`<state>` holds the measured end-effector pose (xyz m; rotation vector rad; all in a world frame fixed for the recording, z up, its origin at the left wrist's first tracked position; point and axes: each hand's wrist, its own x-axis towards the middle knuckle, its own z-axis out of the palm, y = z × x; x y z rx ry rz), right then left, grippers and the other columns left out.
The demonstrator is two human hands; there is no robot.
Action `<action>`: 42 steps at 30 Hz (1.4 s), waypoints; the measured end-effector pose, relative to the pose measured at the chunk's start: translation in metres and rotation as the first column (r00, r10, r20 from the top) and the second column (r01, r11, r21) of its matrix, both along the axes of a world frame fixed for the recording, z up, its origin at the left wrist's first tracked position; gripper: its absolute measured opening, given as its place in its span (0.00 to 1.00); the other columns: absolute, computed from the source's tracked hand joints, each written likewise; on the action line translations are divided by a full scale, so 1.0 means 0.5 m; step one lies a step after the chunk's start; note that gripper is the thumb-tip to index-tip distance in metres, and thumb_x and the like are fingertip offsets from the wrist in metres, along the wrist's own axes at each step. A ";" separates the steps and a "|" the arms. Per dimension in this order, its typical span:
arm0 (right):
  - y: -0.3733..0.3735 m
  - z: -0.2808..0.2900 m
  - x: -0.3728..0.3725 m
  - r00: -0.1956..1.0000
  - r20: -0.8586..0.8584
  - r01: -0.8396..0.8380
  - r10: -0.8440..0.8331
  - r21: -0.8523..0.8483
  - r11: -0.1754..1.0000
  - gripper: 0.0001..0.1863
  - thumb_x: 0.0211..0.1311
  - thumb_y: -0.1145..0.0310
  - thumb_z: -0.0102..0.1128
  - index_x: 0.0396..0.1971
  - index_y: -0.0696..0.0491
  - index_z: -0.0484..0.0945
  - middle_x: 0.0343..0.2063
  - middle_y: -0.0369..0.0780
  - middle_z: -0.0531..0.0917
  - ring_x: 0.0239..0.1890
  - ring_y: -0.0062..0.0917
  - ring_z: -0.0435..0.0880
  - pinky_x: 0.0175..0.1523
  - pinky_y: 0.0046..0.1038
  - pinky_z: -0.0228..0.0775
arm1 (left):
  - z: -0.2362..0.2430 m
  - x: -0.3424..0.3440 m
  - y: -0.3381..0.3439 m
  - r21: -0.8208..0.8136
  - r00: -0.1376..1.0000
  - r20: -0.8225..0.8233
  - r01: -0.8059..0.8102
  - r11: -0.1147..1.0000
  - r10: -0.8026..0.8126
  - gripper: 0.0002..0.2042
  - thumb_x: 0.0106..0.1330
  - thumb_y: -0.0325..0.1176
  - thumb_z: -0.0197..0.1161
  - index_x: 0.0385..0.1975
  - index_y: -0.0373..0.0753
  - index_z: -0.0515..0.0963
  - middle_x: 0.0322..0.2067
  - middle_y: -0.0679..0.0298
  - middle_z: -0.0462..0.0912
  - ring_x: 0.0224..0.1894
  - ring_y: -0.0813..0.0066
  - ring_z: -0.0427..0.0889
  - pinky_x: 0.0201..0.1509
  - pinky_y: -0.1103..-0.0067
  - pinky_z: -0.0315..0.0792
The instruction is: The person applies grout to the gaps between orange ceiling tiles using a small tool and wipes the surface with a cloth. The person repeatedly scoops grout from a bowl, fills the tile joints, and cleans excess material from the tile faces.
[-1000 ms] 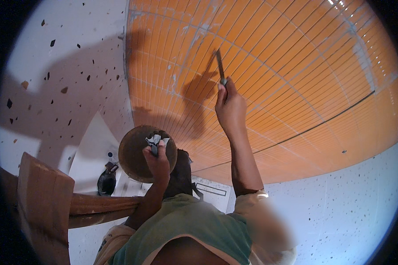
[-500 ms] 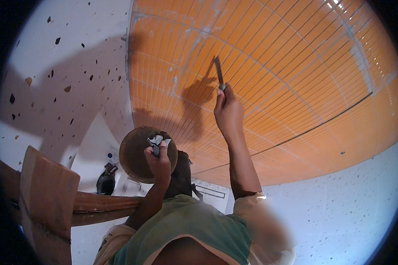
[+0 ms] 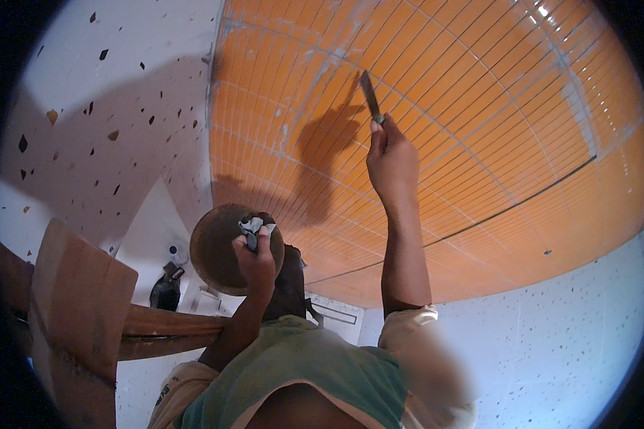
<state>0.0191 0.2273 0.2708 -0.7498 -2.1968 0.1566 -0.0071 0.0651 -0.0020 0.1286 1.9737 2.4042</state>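
Note:
My right hand (image 3: pixel 395 163) is raised in front of a wall of glossy orange tiles (image 3: pixel 472 93) with narrow joints. Its thumb and fingers close on one end of a narrow flat blade (image 3: pixel 370 93), whose tip points up at a joint; whether it touches cannot be told. Lower and to the left, my left hand (image 3: pixel 255 263) is closed around a crumpled grey-and-white lump (image 3: pixel 251 226) with a dark part below the thumb. Behind that hand shows a round brown pan (image 3: pixel 218 250); what supports it is hidden.
At lower left a wooden plank (image 3: pixel 86 300) and a wooden beam (image 3: pixel 172 323) stand close to my left arm. A dark object (image 3: pixel 166 289) lies below, beside the pan. White speckled wall (image 3: pixel 71 143) meets the orange tiles at left. Pale grey smears mark some joints.
My right hand has moved up and to the right with the blade, its tip now higher on the tiles. My left hand keeps its hold, and the view has shifted slightly.

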 end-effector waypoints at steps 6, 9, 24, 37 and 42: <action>-0.003 0.024 -0.005 0.996 -0.089 -0.015 0.017 0.023 1.000 0.18 0.70 0.64 0.53 0.51 0.63 0.75 0.19 0.52 0.80 0.23 0.45 0.83 0.27 0.41 0.72 | 0.016 0.005 -0.004 -0.032 0.999 0.027 -0.026 0.999 0.027 0.17 0.65 0.40 0.67 0.34 0.38 0.64 0.29 0.67 0.66 0.32 0.76 0.66 0.40 0.76 0.67; 0.013 0.009 -0.007 0.999 -0.020 0.033 -0.032 0.032 0.999 0.19 0.70 0.63 0.53 0.51 0.63 0.75 0.19 0.52 0.80 0.22 0.45 0.83 0.27 0.40 0.72 | 0.023 0.005 -0.004 -0.024 0.999 0.044 -0.024 0.999 0.025 0.18 0.65 0.40 0.67 0.34 0.38 0.64 0.29 0.67 0.66 0.32 0.76 0.66 0.40 0.76 0.68; 0.006 0.018 -0.016 0.994 0.111 -0.018 0.019 -0.011 1.000 0.18 0.71 0.63 0.51 0.52 0.62 0.74 0.19 0.53 0.80 0.24 0.46 0.83 0.27 0.42 0.72 | 0.014 0.005 -0.002 -0.165 0.998 0.027 -0.059 0.984 0.064 0.21 0.64 0.45 0.67 0.37 0.36 0.65 0.31 0.63 0.69 0.33 0.72 0.69 0.41 0.74 0.68; -0.011 0.017 -0.018 0.998 0.054 -0.022 0.023 -0.026 0.999 0.19 0.70 0.64 0.53 0.51 0.63 0.76 0.21 0.53 0.81 0.24 0.46 0.83 0.27 0.42 0.72 | 0.035 0.005 -0.009 -0.143 0.996 0.085 -0.010 0.990 0.023 0.20 0.65 0.44 0.67 0.38 0.35 0.66 0.33 0.63 0.70 0.36 0.71 0.69 0.45 0.74 0.67; 0.012 -0.018 -0.036 1.000 -0.009 -0.016 0.017 0.052 0.999 0.18 0.70 0.64 0.54 0.51 0.62 0.76 0.21 0.53 0.81 0.24 0.46 0.83 0.27 0.42 0.72 | 0.032 0.008 -0.006 -0.154 0.996 0.073 -0.039 0.987 0.050 0.20 0.65 0.45 0.67 0.39 0.36 0.66 0.32 0.64 0.70 0.35 0.72 0.69 0.43 0.75 0.68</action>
